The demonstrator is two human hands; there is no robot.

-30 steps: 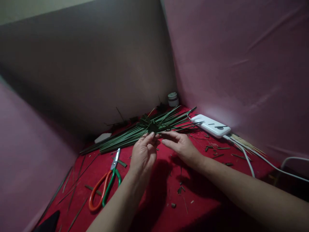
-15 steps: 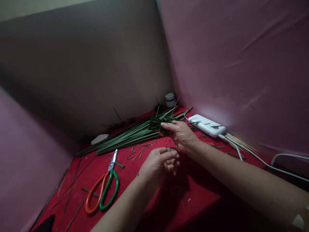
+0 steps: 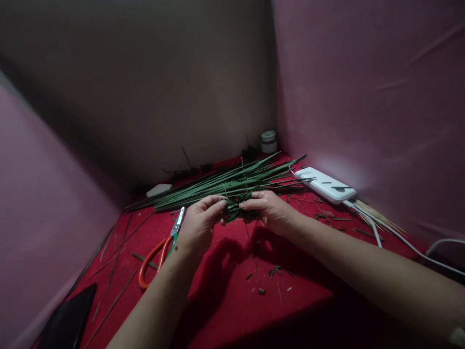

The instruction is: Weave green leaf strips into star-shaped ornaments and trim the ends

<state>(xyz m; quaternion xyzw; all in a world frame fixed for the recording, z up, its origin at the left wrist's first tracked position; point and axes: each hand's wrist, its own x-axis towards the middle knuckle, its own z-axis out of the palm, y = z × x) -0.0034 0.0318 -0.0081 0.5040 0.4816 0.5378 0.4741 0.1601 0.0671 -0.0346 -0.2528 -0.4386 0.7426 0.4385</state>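
A small dark green woven leaf piece (image 3: 233,208) is held between both hands above the red cloth. My left hand (image 3: 206,213) pinches its left side with thumb and fingers. On its right side, my right hand (image 3: 267,207) has its thumb and fingers closed on it. Long green leaf strips (image 3: 214,186) lie in a bundle just behind the hands. Scissors with one orange and one green handle (image 3: 150,259) rest at the left, partly hidden by my left forearm.
A white power bank (image 3: 325,184) with cables lies at the right, near thin sticks (image 3: 381,220). A lidded jar (image 3: 269,141) stands at the back corner. A black flat object (image 3: 69,317) is at front left. Leaf scraps litter the red cloth (image 3: 232,295).
My left hand has risen and now grips the leaf piece. My right hand has brought that piece nearer, off the bundle. The view has shifted, showing more of the black object.
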